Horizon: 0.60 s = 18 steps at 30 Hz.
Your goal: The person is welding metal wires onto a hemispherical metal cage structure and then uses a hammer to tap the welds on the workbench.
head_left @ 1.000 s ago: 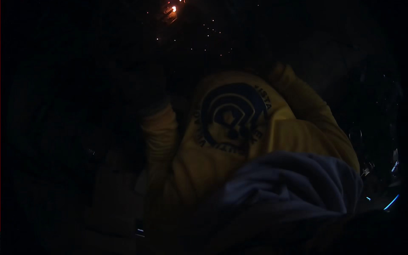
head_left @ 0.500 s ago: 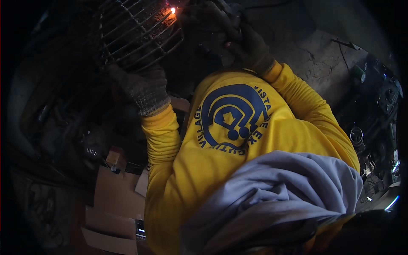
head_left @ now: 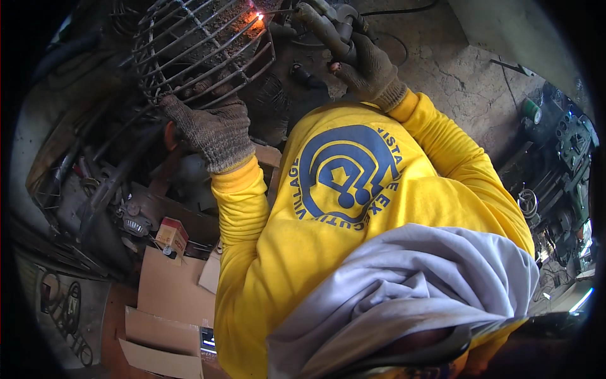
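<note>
A rounded cage of metal bars (head_left: 205, 50) fills the upper left, with a rough, dark surface behind its bars. My left hand (head_left: 218, 129), in a brown knit glove, is closed on the cage's near rim. My right hand (head_left: 374, 72), gloved alike with a bare fingertip showing, grips a welding electrode holder (head_left: 323, 30). From the holder a thin welding rod (head_left: 278, 11) runs left to the cage. A bright glowing spot (head_left: 259, 16) burns at the rod's tip against the bars, with orange light around it.
An opened cardboard box (head_left: 177, 284) and a small red-and-yellow carton (head_left: 172, 234) lie at lower left. Dark metal parts crowd the left side. A green can (head_left: 532, 111) and machine parts (head_left: 574, 142) stand at right. A black cable (head_left: 404, 9) crosses the concrete floor (head_left: 448, 69).
The whole view has turned brighter, and the glow at the rod's tip looks smaller. The cage has shifted slightly left. Both hands keep their grips almost in place.
</note>
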Motion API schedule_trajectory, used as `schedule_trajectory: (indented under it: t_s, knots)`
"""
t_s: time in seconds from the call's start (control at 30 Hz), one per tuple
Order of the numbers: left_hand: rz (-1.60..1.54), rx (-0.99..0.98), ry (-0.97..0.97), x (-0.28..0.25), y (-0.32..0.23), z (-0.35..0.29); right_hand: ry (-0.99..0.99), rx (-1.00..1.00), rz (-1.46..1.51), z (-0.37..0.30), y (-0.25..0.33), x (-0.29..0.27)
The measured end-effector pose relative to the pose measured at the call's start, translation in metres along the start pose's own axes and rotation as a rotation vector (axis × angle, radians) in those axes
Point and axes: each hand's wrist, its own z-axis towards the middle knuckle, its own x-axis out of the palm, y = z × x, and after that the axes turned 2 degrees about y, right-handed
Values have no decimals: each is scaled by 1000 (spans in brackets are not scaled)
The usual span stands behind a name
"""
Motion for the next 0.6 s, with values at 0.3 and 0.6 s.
schedule_trajectory:
  t_s: [0.3, 0.6]
  knots:
    - [-164, -281, 496, -51, -6, 5, 10, -243, 112, 9, 6, -3]
    - [-385, -330, 545, -13, -7, 16, -88, -66, 262, -4, -7, -6]
